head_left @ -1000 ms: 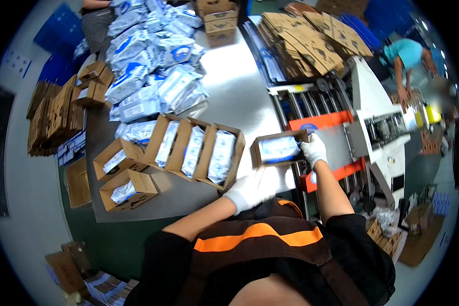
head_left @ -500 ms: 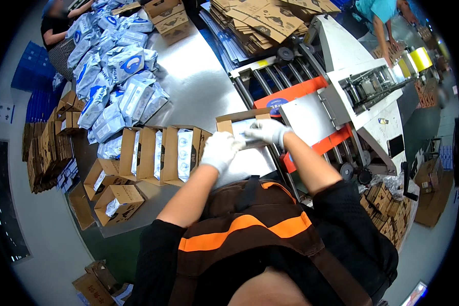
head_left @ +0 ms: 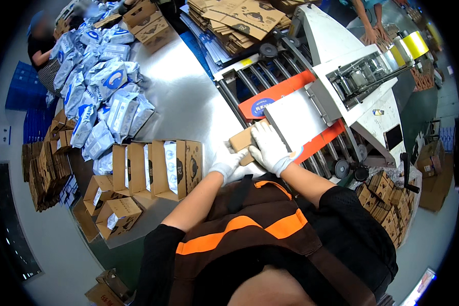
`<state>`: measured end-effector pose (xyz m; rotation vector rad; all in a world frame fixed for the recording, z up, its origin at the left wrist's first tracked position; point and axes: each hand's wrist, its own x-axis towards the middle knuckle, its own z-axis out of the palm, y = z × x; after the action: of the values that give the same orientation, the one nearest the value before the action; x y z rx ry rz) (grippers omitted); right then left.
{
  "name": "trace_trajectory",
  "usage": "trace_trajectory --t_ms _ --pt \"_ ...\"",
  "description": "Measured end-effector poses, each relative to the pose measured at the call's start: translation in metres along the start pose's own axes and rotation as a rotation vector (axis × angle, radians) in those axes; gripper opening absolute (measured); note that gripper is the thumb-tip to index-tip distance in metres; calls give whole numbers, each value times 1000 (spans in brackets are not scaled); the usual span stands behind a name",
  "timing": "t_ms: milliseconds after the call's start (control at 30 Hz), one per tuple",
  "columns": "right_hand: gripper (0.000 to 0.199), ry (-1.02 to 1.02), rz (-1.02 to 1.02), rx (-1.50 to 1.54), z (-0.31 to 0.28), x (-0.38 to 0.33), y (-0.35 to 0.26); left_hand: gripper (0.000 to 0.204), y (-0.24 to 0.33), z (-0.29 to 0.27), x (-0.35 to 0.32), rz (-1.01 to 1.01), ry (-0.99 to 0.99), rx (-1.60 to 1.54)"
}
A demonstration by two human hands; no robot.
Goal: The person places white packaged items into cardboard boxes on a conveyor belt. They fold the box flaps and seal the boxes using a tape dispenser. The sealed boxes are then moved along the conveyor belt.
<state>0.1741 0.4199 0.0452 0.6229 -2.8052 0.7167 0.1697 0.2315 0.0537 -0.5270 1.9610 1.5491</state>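
Both hands gloved in white, pressing on small brown carton [head_left: 242, 140] at table [head_left: 188, 102] edge, just beside roller conveyor [head_left: 270, 84]. Right hand [head_left: 269, 148] lying over carton top, fingers closing down on it. Left hand [head_left: 228, 162] gripping carton's near side from below. Carton sitting closed, against white plate [head_left: 298, 120] of sealing machine [head_left: 352, 76]. Row of open cartons [head_left: 158, 166] with white pouches standing left of hands. Heap of pouches [head_left: 99, 92] lying further left on table. Flat cardboard stack [head_left: 239, 20] resting beyond conveyor.
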Motion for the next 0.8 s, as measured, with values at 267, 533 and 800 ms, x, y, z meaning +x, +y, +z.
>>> trace_trajectory --t_ms 267,533,800 --pt "38 -15 198 401 -15 30 -29 49 -46 -128 -74 22 420 780" --pt "32 -280 615 633 49 54 -11 46 -36 -120 -91 895 607 870" --pt "42 -923 124 2 16 103 -73 26 -62 -131 -45 714 187 854"
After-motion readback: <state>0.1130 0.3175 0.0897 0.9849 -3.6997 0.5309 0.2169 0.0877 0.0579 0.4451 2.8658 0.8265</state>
